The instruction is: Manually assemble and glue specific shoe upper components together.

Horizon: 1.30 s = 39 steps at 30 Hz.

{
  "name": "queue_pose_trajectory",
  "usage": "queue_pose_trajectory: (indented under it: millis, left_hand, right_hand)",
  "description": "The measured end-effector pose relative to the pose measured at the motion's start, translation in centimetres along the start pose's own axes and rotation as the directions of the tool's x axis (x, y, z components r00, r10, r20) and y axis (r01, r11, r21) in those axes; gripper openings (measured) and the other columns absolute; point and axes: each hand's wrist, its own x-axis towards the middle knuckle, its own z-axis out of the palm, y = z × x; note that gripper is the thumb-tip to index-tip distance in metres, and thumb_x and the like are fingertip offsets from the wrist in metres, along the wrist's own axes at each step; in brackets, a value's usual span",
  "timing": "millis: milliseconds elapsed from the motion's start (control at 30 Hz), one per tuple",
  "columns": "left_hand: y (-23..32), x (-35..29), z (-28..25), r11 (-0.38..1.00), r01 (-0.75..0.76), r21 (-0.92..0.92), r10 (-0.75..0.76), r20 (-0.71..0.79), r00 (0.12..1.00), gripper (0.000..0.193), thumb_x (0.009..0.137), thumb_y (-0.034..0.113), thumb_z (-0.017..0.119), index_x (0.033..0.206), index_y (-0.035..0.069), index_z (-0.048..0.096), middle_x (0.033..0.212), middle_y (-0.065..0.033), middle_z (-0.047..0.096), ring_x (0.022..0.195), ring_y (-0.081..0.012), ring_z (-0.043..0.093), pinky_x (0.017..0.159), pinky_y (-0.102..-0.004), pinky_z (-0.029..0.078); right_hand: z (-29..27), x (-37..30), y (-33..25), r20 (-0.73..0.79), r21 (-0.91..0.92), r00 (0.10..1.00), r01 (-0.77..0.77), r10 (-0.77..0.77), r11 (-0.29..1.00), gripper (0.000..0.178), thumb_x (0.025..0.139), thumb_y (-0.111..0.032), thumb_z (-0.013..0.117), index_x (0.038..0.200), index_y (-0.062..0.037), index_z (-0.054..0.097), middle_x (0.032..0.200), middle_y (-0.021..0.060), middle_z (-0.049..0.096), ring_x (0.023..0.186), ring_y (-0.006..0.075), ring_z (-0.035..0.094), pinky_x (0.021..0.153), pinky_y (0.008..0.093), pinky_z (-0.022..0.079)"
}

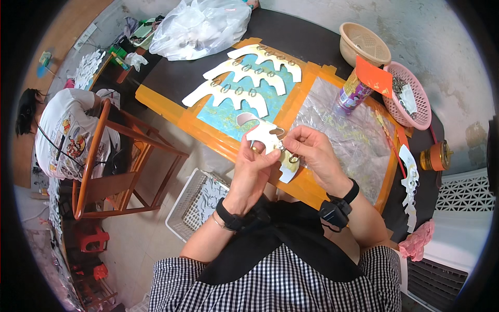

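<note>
Over the table's near edge, my left hand (pixel 251 171) is closed around a curved white and pale-yellow cutout strip (pixel 266 136) with scalloped edges. Metal rings (pixel 294 158) show along this strip. My right hand (pixel 318 156) pinches at the strip's ring side, thumb and fingers together; a ring hangs by its fingertips, but exactly what they grip is partly hidden. Beyond my hands, three similar strips (pixel 224 96) lie in rows on a blue, yellow-smeared mat (pixel 214 115), each with several metal rings standing along it.
Orange tape (pixel 169 109) borders the mat and a plastic-covered area (pixel 343 140). At right stand a purple canister (pixel 349 96), a pink basket (pixel 427 106) and a jar (pixel 436 156). A white bag (pixel 202 31) lies behind. A crate (pixel 182 208), chair (pixel 91 156) and seated person (pixel 73 130) are left.
</note>
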Motion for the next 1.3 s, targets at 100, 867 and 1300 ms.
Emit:
queue_pose_trajectory:
  millis: [100,867,1300]
  left_hand:
    - [0.2,-0.2,0.4,0.999,-0.044,-0.019,0.045,0.042,0.998,0.074,0.088,-0.01,0.068,0.149,0.014,0.034,0.137,-0.0079,0.05,0.124,-0.0201,0.056,0.106,-0.0386,0.047]
    - [-0.3,-2.0,0.6,0.998,0.028,-0.049,-0.027,0.01,1.0,0.077,0.085,-0.015,0.063,0.15,0.011,0.031,0.136,-0.011,0.047,0.135,-0.0232,0.049,0.108,-0.0349,0.044]
    - [-0.1,-3.7,-1.3,0.906,0.266,0.33,-0.28,-0.004,0.96,0.082,0.091,0.001,0.067,0.158,0.008,0.019,0.143,-0.0112,0.043,0.13,-0.0208,0.046,0.108,-0.0334,0.04]
  right_hand:
    - [0.1,0.3,0.8,-0.014,-0.008,0.995,0.098,-0.099,0.995,0.012,0.096,-0.011,0.071,0.099,-0.0018,0.064,0.088,-0.0004,0.066,0.082,0.004,0.061,0.07,0.0196,0.048]
    - [-0.3,-0.8,-1.1,0.102,-0.649,0.936,0.319,-0.337,0.691,0.021,0.084,-0.007,0.08,0.1,0.0038,0.072,0.095,0.0067,0.063,0.078,0.0116,0.067,0.066,0.0239,0.054]
    - [-3.6,-2.1,-0.4,0.127,-0.773,0.952,0.271,-0.279,0.573,0.013,0.08,-0.003,0.081,0.09,0.0024,0.075,0.085,0.0041,0.061,0.069,0.0115,0.057,0.061,0.0262,0.046]
